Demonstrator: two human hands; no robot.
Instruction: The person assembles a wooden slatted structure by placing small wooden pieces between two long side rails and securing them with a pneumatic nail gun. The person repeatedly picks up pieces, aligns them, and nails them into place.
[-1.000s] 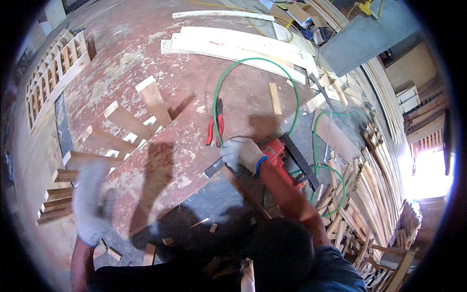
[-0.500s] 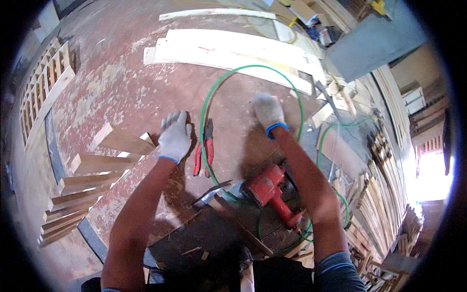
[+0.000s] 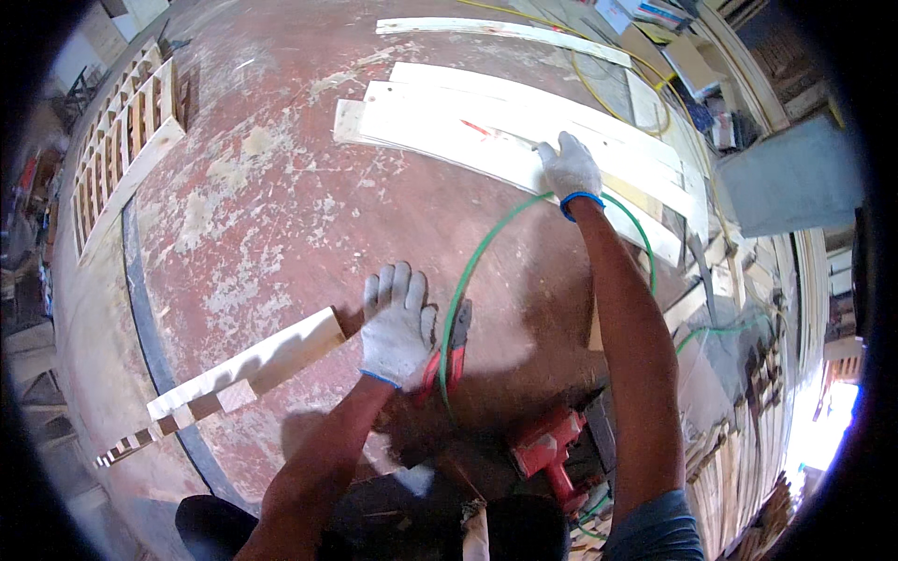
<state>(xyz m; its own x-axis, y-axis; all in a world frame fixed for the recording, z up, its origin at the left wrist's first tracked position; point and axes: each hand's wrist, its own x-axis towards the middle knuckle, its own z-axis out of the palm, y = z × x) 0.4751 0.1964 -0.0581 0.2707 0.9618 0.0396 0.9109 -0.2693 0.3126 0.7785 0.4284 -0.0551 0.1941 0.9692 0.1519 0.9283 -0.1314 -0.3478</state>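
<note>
- Presently, white boards [image 3: 440, 117]: laid flat and overlapping on the red, worn floor [image 3: 281, 224], at the far side, right of centre; long axis run from far left to near right.
- Right hand [image 3: 572, 170]: gloved in white, blue at the cuff; held over the near edge of the boards, towards their right portion. Fingers parted, nothing seen gripped; whether wood is touched cannot be told.
- Left hand [image 3: 396, 323]: gloved alike; opened flat with fingers spread, nothing held. Placed nearer and further left, well apart from the right hand; the boards are found beyond it, to the far right. Of the two hands, the right is the nearer to them.
- Slatted wooden piece [image 3: 262, 362]: set just left of the left hand, slanted across the floor.
- Pliers [image 3: 457, 360]: red-handled, laid just right of the left hand.
- Green hose [image 3: 457, 301]: looped between the hands, passed beneath the right forearm.
- Red nail gun [image 3: 550, 443]: rested at the near side, left of the right forearm.
</note>
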